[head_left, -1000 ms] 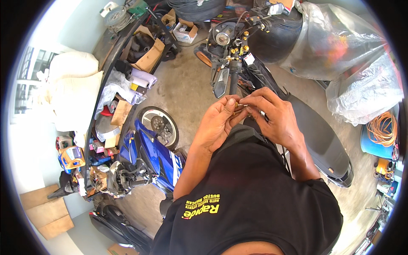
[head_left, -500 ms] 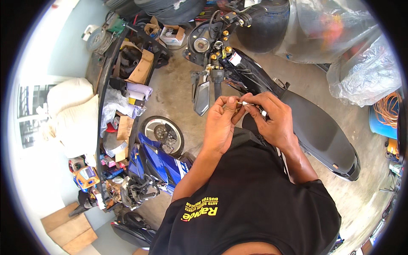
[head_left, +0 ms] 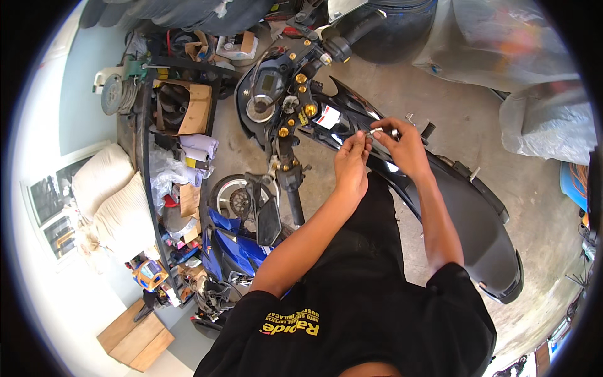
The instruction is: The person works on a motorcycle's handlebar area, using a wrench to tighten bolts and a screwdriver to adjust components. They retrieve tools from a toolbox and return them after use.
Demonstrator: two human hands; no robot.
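Close together above the black motorcycle point(head_left: 427, 188), my two hands meet at the fingertips. A small, pale, metallic-looking piece point(head_left: 375, 131) shows between them; its exact kind is too small to make out. My right hand point(head_left: 407, 149) pinches it, and a rounded shiny part point(head_left: 395, 133) sits by the curled fingers. My left hand point(head_left: 352, 164) is closed, thumb pressed to the fingers beside the piece; what those fingers hold is hidden. Just beyond the hands lie the motorcycle's black body panels, with its handlebar point(head_left: 295, 204) to the left.
A blue motorcycle point(head_left: 235, 248) stands at the left, by a dark shelf rack point(head_left: 146, 169) with cardboard boxes and rolls. Plastic-wrapped items point(head_left: 543, 119) are at the far right, a black drum point(head_left: 396, 31) at the back. The long seat point(head_left: 471, 232) extends to my right.
My view has shifted, and the black motorcycle's front now appears nearer and further left. Both hands reach further out, still together at the small piece. White parts seen in my right hand now look greyer.
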